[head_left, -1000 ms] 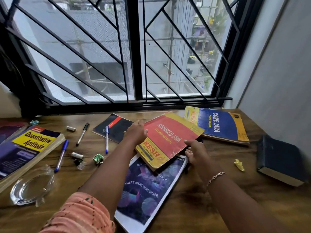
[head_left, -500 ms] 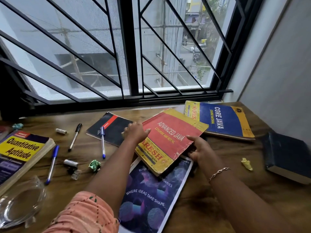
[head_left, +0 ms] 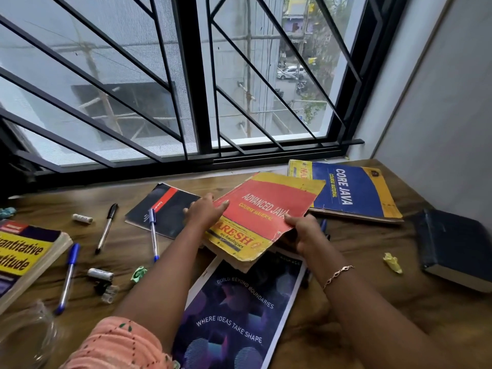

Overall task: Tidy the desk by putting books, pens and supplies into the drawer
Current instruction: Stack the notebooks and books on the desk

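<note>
the worn red and yellow paperback marked "advanced java" has come up off the table since a second ago: its near corner now hangs clear above the glossy purple booklet at its 6 o'clock, where before it lay flat. that suggests the first book is picked up and the carry to the drawer can begin; no drawer is in view.

the left hand rests on the book's left edge, at 9 o'clock of the cover, fingers spread over the top. the right hand closes its grip on the lower right edge, at 4 o'clock, thumb on the cover and fingers tucked beneath. both grips hold this book alone.

at its 2 o'clock the blue and yellow "core java" book lies partly under the raised far corner. the black notebook with a red stripe sits at 9 o'clock, a blue capped pen across it. the wooden table carries further pens, caps and paper scraps, all untouched.
</note>
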Demonstrator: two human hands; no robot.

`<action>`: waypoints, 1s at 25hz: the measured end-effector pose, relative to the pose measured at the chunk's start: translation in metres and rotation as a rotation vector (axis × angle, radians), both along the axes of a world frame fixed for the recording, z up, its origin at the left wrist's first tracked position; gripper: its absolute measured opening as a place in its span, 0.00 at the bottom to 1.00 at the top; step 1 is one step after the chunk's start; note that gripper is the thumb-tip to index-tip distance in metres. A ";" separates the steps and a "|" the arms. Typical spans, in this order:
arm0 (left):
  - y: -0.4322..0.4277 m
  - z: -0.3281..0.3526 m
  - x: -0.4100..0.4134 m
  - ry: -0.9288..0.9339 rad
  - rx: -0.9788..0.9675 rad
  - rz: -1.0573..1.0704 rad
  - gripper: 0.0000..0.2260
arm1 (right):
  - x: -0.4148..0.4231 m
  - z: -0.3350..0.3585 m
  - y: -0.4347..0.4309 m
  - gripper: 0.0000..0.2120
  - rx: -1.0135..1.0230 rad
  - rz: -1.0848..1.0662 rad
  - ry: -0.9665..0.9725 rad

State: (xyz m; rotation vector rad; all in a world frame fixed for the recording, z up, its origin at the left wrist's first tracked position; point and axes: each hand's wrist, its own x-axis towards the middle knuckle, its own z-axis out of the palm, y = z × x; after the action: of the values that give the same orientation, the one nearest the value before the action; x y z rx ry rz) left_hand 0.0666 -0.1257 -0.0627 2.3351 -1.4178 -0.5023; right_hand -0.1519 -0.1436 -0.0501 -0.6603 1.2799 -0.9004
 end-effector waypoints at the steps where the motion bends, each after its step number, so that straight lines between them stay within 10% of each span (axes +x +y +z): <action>1: 0.000 0.004 0.002 0.085 -0.046 0.024 0.25 | -0.003 0.003 -0.002 0.15 -0.022 -0.002 -0.006; 5: 0.019 0.046 0.019 0.646 -0.042 0.017 0.17 | -0.028 0.037 -0.001 0.09 -0.161 0.131 -0.072; 9: 0.047 0.065 0.010 1.268 0.015 -0.136 0.38 | -0.037 0.072 -0.004 0.03 -0.241 0.235 -0.182; 12: 0.058 0.050 -0.009 1.445 -0.140 -0.045 0.46 | -0.034 0.078 -0.005 0.10 -0.225 0.304 -0.105; 18: 0.070 0.051 -0.033 1.655 -0.284 -0.045 0.16 | -0.070 0.035 -0.023 0.11 0.008 -0.268 -0.043; 20: 0.071 0.058 -0.037 1.635 -0.283 -0.056 0.26 | -0.088 0.026 -0.019 0.17 -0.155 -0.266 0.268; 25: 0.074 0.073 -0.040 1.674 -0.371 0.083 0.13 | -0.081 0.048 -0.029 0.14 -0.212 -0.091 0.840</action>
State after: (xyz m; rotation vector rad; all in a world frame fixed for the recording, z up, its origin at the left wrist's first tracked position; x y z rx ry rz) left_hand 0.0270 -0.0516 0.0107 0.9113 -0.4425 -1.4600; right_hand -0.2327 -0.1729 -0.0020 -1.2332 1.9792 -0.8648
